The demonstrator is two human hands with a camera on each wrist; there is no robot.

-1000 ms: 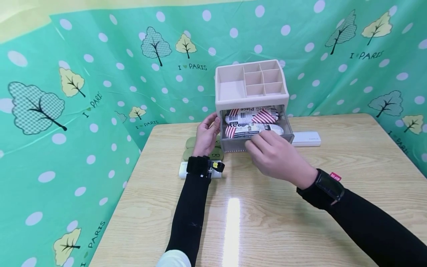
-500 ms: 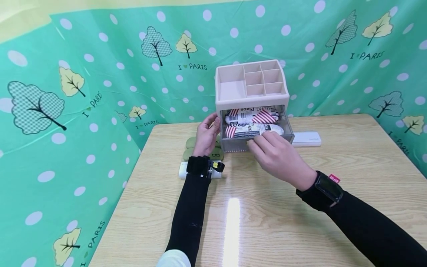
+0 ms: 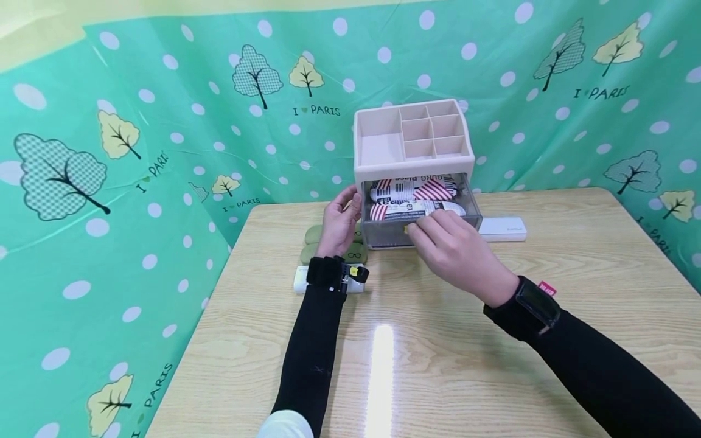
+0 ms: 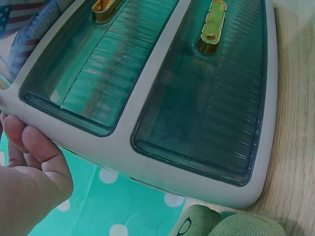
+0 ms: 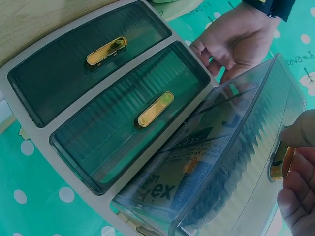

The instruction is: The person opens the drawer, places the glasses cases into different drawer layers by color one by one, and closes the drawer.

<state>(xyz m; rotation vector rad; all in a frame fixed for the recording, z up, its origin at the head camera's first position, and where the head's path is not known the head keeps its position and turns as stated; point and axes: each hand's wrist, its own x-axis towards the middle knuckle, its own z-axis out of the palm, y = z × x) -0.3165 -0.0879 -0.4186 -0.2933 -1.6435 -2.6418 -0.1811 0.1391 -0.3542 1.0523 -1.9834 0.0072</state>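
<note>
A white desk organizer (image 3: 414,163) with smoky clear drawers stands at the back of the table. Its top drawer (image 3: 389,234) is pulled out and holds two oblong newsprint-patterned cases (image 3: 394,211) with red stripes. My right hand (image 3: 451,252) pinches this drawer's gold handle (image 5: 281,160) between thumb and fingers. My left hand (image 3: 338,225) touches the organizer's left side, fingers loosely bent against the frame. In the left wrist view, the two lower drawers (image 4: 197,113) are closed, each with a gold handle (image 4: 213,24).
Left of the organizer lie two green glasses cases (image 3: 355,253), partly behind my left hand, and a white box (image 3: 301,278) under the wrist. Another white box (image 3: 502,229) lies to the right. A patterned green curtain (image 3: 181,121) hangs behind the wooden table (image 3: 438,353).
The drawer's front has shifted slightly back toward the organizer, my right hand moving with it. More of the front case is hidden behind the drawer's edge. My left hand stays put.
</note>
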